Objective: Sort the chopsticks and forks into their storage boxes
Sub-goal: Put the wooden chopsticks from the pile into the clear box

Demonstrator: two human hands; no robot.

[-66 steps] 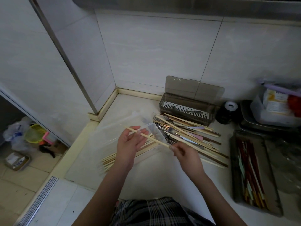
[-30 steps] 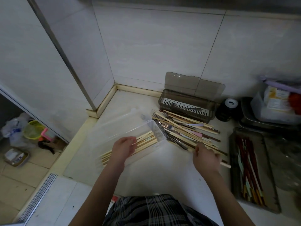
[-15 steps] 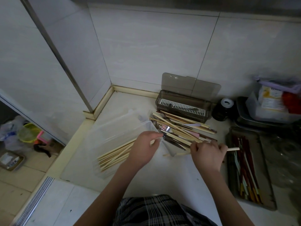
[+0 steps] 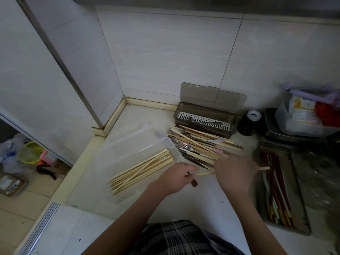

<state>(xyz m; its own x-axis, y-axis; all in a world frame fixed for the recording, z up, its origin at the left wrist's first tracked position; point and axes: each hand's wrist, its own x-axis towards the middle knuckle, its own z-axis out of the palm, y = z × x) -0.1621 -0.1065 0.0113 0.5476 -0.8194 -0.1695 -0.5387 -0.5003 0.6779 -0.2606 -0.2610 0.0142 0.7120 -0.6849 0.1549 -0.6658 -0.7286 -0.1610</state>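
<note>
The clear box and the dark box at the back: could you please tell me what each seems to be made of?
Clear box: probably glossy transparent plastic; the pale chopsticks show through its wall. Dark box: likely smoky translucent plastic; wall tiles show through its raised lid.

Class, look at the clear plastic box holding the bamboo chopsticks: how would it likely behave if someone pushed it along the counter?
The clear plastic box looks thin-walled, so probably light and easy to slide. Its bamboo chopsticks lie loose, so they would likely shift or rattle. It sits low and long, so tipping seems unlikely.
</note>
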